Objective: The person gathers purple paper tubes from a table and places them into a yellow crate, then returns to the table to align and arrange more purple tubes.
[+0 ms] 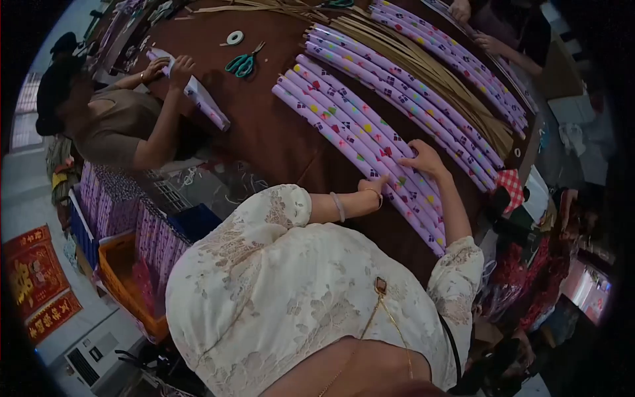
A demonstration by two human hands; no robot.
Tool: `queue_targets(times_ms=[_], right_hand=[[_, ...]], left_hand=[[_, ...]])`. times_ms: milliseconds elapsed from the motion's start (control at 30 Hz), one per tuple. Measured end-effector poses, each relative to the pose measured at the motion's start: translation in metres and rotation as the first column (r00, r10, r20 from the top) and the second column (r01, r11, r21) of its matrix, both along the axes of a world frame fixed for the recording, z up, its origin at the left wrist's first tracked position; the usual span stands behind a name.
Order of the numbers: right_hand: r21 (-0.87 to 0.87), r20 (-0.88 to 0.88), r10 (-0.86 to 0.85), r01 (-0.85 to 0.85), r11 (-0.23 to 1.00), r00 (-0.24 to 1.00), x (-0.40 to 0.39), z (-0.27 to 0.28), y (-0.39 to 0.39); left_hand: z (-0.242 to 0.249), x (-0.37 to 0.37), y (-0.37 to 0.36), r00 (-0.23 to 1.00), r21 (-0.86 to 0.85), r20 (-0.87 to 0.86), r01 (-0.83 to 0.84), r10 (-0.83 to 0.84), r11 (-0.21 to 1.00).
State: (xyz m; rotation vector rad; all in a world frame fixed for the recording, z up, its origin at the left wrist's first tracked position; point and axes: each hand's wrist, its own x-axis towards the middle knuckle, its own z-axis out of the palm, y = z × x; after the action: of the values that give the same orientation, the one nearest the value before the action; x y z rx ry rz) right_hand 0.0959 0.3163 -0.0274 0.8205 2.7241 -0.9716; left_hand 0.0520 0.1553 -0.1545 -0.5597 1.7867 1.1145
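Rolls [357, 132], at least four, lie by the bench's [264, 119] near edge, touched by my left hand [374, 186], its closure hard to tell, and my right hand [425, 161], thumb and fingers apart.

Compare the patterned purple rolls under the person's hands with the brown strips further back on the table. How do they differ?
Colour: the purple rolls carry a bright, multicoloured print, while the brown strips are plain.
Shape: each roll is rounded and thicker; the strips are thin.
Contact: the left hand and right hand touch the rolls; neither touches the strips.
Shared: both are long and lie in groups on the table.
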Motion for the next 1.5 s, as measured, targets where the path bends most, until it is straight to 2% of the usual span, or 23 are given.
queue_targets(times_ms=[67,100,133,167,200,233,267,300,333,400,633,700,800,867,900,1000,1067,1100,1133,1200,1300,1400,1500], right_hand=[[-0.083,0.065,-0.02,0.025,0.996,0.998,-0.003,0.007,-0.006],[-0.178,0.069,-0.044,0.056,0.982,0.997,-0.008,0.005,-0.021],[-0.293,0.078,-0.059,0.079,0.953,0.995,-0.007,0.002,-0.026],[-0.326,0.152,-0.037,0.085,0.941,0.988,-0.01,0.009,-0.032],[-0.325,0.152,-0.022,0.071,0.943,0.988,-0.01,0.007,-0.035],[-0.417,0.142,-0.056,0.11,0.902,0.988,-0.006,0.002,-0.037],[-0.5,0.132,-0.093,0.147,0.854,0.987,-0.006,-0.004,-0.038],[-0.502,0.14,-0.081,0.142,0.853,0.987,-0.005,-0.011,-0.035],[-0.499,0.141,-0.077,0.138,0.855,0.987,-0.006,-0.009,-0.038],[-0.633,0.142,-0.054,0.132,0.763,0.988,-0.007,-0.001,-0.039],[-0.723,0.121,0.012,0.08,0.687,0.993,0.003,-0.014,-0.036],[-0.743,0.158,0.015,0.109,0.66,0.987,0.005,-0.034,-0.022],[-0.794,0.07,-0.014,0.064,0.604,0.997,0.004,-0.042,-0.022],[-0.757,-0.061,-0.095,0.016,0.653,0.994,-0.003,-0.036,-0.03],[-0.761,-0.058,-0.092,0.015,0.648,0.994,-0.002,-0.038,-0.03],[-0.751,0.008,-0.07,0.053,0.658,0.997,-0.001,-0.045,-0.03],[-0.744,0.075,-0.149,0.155,0.65,0.986,0.002,-0.041,-0.036],[-0.751,0.035,-0.187,0.149,0.643,0.982,0.006,-0.055,-0.034],[-0.755,0.035,-0.157,0.129,0.642,0.987,0.004,-0.042,-0.04],[-0.735,0.029,-0.237,0.182,0.653,0.971,-0.002,-0.016,-0.044],[-0.684,-0.085,-0.299,0.162,0.711,0.95,-0.003,-0.015,-0.039],[-0.666,-0.247,-0.306,0.068,0.742,0.92,-0.009,-0.016,-0.031],[-0.674,-0.269,-0.32,0.06,0.737,0.908,-0.017,0.011,-0.037]], left_hand=[[0.042,-0.008,-0.005,0.998,-0.02,0.001,0.067,-0.067,0.998],[0.025,-0.012,-0.015,0.998,0.009,0.0,0.058,-0.058,0.998],[-0.004,-0.007,-0.015,0.996,0.126,0.089,-0.03,0.019,0.992],[-0.02,-0.005,-0.015,0.979,0.23,0.184,-0.126,0.084,0.965],[-0.007,-0.007,-0.018,0.928,0.35,0.341,-0.276,0.152,0.895],[-0.004,-0.007,-0.016,0.924,0.344,0.344,-0.287,0.165,0.894],[0.0,-0.009,-0.015,0.899,0.418,0.423,-0.301,0.109,0.857],[0.004,-0.01,-0.015,0.869,0.488,0.493,-0.317,0.043,0.813],[0.018,-0.014,-0.02,0.869,0.49,0.493,-0.321,0.046,0.81],[0.043,-0.019,-0.025,0.808,0.513,0.59,-0.358,-0.018,0.78],[0.058,-0.027,-0.036,0.811,0.518,0.585,-0.341,-0.034,0.785],[0.052,-0.027,-0.028,0.858,0.505,0.509,-0.234,-0.068,0.831],[0.044,-0.03,-0.022,0.864,0.508,0.5,-0.241,-0.056,0.827],[0.05,-0.034,-0.021,0.872,0.457,0.489,-0.24,-0.016,0.856],[0.051,-0.034,-0.022,0.878,0.407,0.479,-0.236,0.014,0.882],[0.051,-0.04,-0.022,0.875,0.406,0.483,-0.247,0.022,0.88],[0.05,-0.04,-0.025,0.895,0.43,0.445,-0.211,-0.003,0.878],[0.042,-0.04,-0.026,0.929,0.399,0.368,-0.12,-0.039,0.909],[0.063,-0.046,-0.029,0.93,0.393,0.367,-0.147,-0.008,0.908],[0.107,-0.055,-0.034,0.91,0.384,0.416,-0.171,-0.005,0.908],[0.126,-0.056,-0.033,0.97,0.347,0.244,-0.073,-0.015,0.935],[0.148,-0.063,-0.039,0.967,0.392,0.253,-0.136,0.036,0.91],[0.156,-0.058,-0.046,0.976,0.379,0.21,-0.13,0.052,0.916]])
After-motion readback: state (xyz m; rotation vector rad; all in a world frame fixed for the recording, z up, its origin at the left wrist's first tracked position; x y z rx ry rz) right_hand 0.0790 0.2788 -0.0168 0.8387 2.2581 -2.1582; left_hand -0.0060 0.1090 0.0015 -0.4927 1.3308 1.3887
